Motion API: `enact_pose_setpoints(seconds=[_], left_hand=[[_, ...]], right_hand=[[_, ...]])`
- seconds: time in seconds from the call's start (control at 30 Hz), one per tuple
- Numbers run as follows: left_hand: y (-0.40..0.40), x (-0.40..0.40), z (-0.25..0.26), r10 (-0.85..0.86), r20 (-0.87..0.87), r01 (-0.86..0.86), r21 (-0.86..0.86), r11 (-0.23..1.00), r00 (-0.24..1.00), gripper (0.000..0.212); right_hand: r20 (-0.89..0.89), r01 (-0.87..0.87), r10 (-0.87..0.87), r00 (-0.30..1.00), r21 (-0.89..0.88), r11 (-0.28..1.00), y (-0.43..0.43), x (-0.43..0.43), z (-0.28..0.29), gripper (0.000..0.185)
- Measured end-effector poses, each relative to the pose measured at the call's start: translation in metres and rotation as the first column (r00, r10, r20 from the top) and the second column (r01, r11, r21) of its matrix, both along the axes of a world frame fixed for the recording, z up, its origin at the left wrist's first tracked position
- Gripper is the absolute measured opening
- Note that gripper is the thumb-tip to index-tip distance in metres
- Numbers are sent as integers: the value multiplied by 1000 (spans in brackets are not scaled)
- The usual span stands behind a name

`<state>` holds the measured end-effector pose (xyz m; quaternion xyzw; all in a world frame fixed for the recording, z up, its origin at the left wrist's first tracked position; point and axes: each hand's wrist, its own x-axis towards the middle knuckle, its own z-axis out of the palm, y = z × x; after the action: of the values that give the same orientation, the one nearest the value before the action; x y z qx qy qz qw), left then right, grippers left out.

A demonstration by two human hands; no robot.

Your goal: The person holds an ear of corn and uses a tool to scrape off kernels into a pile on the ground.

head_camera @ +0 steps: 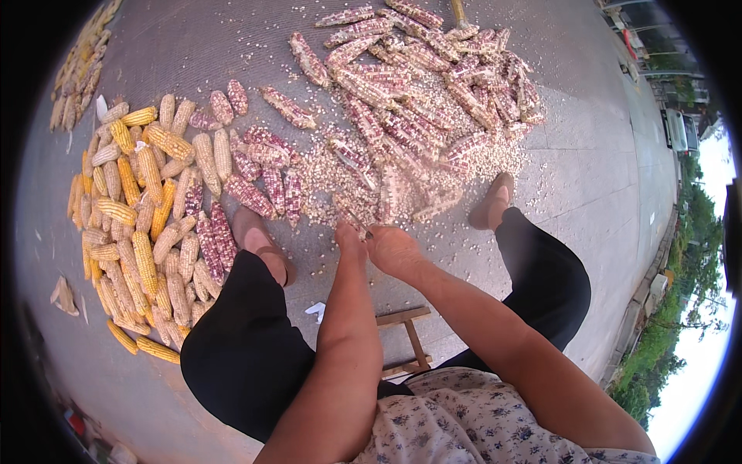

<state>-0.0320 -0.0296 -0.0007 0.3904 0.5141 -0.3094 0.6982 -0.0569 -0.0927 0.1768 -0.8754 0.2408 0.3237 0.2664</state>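
Observation:
Close together between my knees, both hands work over scattered corn kernels (324, 200). My right hand (397, 249) is closed around a thin metal tool (357, 219), perhaps a screwdriver, whose shaft points up and left. Beside it, my left hand (351, 236) grips what looks like an ear of corn (341, 204); fingers and tool cover most of it. Just beyond the hands lies a heap of purple-and-white corn ears (400, 110) with kernel rows stripped out. Several fuller purple ears (250, 196) rest by my left foot.
A pile of yellow and pale corn ears (145, 232) lies left of my left shoe (255, 232). My right shoe (491, 200) borders the kernels. Under me is a wooden stool (414, 336). More ears (81, 69) lie far left. A parked vehicle (679, 130) stands at far right.

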Motion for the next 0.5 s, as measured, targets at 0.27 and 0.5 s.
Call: enact_pose_setpoints(seconds=[0.27,0.5], left_hand=[[16,20,-44,33,254,6,-154,988,967,37],[40,0,-16,301,124,-177,-582,794,945,34]], right_hand=[[127,84,-83,988,0,997,12,32,-43,28],[426,59,-98,899,104,993,-13,23,-26,25]])
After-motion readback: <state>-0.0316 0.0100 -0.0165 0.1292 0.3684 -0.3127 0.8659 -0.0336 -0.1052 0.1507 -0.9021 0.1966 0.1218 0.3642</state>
